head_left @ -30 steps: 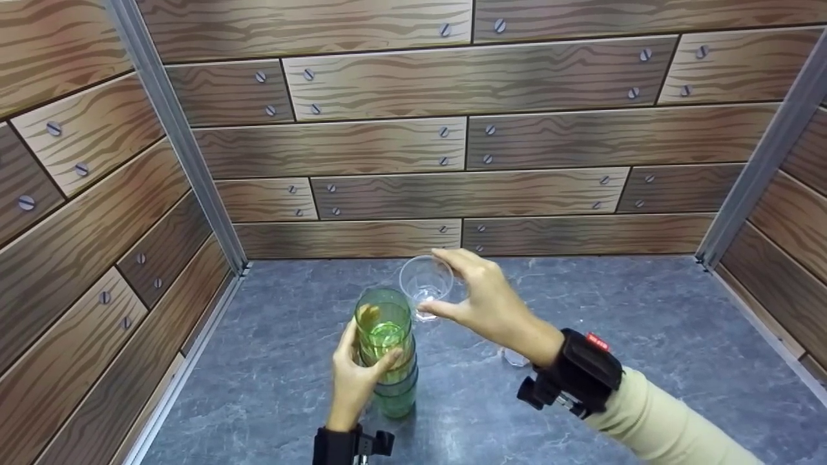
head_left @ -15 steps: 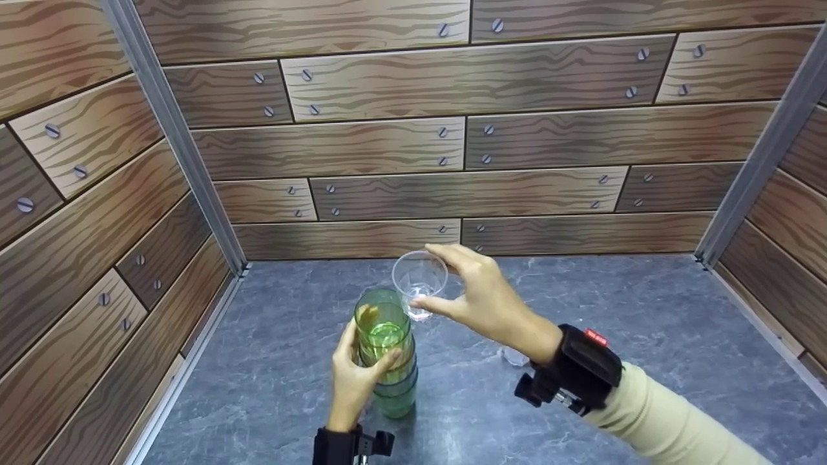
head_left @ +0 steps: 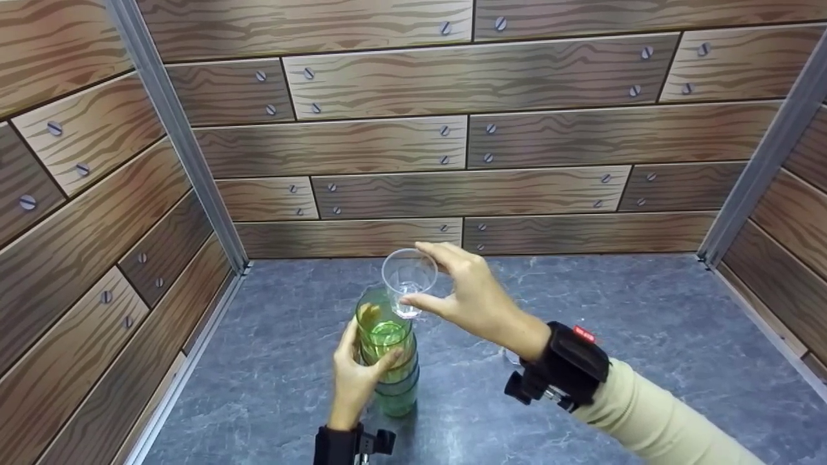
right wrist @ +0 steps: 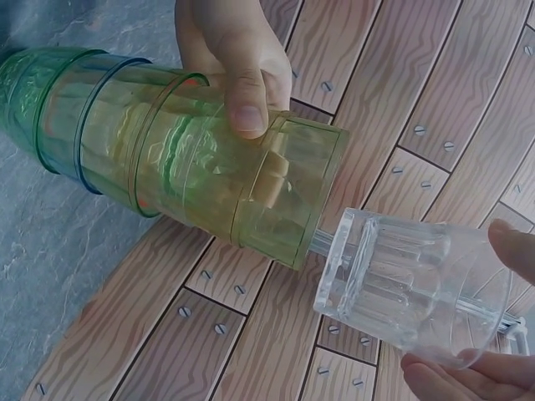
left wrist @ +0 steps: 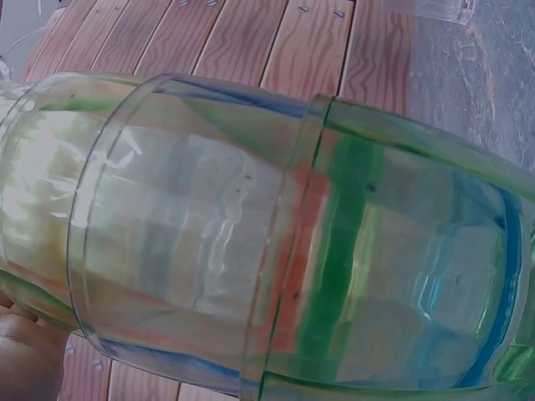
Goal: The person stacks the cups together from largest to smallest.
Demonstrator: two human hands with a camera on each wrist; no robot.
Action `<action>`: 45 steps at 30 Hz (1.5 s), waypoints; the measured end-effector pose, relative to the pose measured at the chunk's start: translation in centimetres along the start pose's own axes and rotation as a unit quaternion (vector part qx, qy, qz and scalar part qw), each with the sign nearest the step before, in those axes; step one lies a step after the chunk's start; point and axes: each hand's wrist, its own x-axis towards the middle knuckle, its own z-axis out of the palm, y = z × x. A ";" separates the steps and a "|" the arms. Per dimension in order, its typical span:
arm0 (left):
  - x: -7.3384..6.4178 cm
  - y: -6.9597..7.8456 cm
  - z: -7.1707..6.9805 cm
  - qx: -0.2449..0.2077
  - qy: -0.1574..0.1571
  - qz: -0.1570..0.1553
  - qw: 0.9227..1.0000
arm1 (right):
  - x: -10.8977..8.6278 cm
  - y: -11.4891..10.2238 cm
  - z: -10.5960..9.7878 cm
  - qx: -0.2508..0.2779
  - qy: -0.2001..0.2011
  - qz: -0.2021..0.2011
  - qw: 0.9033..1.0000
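Note:
A tall stack of nested tinted plastic cups point(head_left: 397, 391) stands on the table in the head view, green at top and bottom with blue and yellowish bands between. My left hand point(head_left: 354, 378) grips its upper part, thumb in front and fingers behind. My right hand point(head_left: 477, 298) holds a clear cup point(head_left: 410, 271) near its rim, between thumb and fingers. In the right wrist view the thick base of the clear cup point(right wrist: 393, 284) sits close to the mouth of the top cup point(right wrist: 322, 192), partly over the opening. The left wrist view is filled by the see-through stack point(left wrist: 192, 225).
Wood-patterned walls point(head_left: 387, 148) enclose the grey marbled tabletop point(head_left: 271, 387) at the back and sides. A small clear object point(left wrist: 443, 8) shows at the left wrist view's top edge; its kind is unclear.
My right hand has carried the clear cup left and slightly back, so it now overlaps the stack's mouth in the head view. My left hand and the stack have stayed put.

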 end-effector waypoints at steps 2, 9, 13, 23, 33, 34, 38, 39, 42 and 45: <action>0.0 0.1 0.0 -0.005 0.000 -0.009 1.000 | 0.1 0.0 0.2 0.003 -0.002 0.002 1.000; 0.0 0.2 0.1 -0.005 0.004 -0.013 1.000 | 0.2 -0.1 0.7 0.013 -0.008 0.003 1.000; 0.0 0.2 0.1 -0.002 0.007 -0.009 1.000 | 0.2 -0.2 1.1 0.018 -0.005 -0.010 1.000; 0.0 0.0 0.0 0.014 0.003 -0.016 1.000 | 0.4 -0.1 2.1 0.037 -0.020 -0.003 0.999; 0.1 0.0 0.0 0.011 0.007 -0.011 1.000 | 0.0 0.7 3.2 0.037 -0.031 -0.016 0.999; 0.1 0.0 0.0 0.009 0.007 -0.009 1.000 | -0.1 0.7 3.4 0.038 -0.034 -0.014 0.999; 0.1 0.0 0.0 0.006 0.003 -0.008 1.000 | -0.3 0.9 3.9 0.031 -0.042 -0.009 0.999; 0.1 0.0 0.0 0.006 0.002 -0.010 1.000 | -0.4 1.0 4.0 0.027 -0.043 -0.008 0.999; 0.1 0.1 0.0 0.007 -0.001 -0.016 1.000 | -0.4 1.1 4.2 0.022 -0.045 -0.003 0.999; 0.1 0.1 0.0 0.011 -0.003 -0.021 1.000 | -0.4 1.2 4.3 0.025 -0.048 0.002 0.999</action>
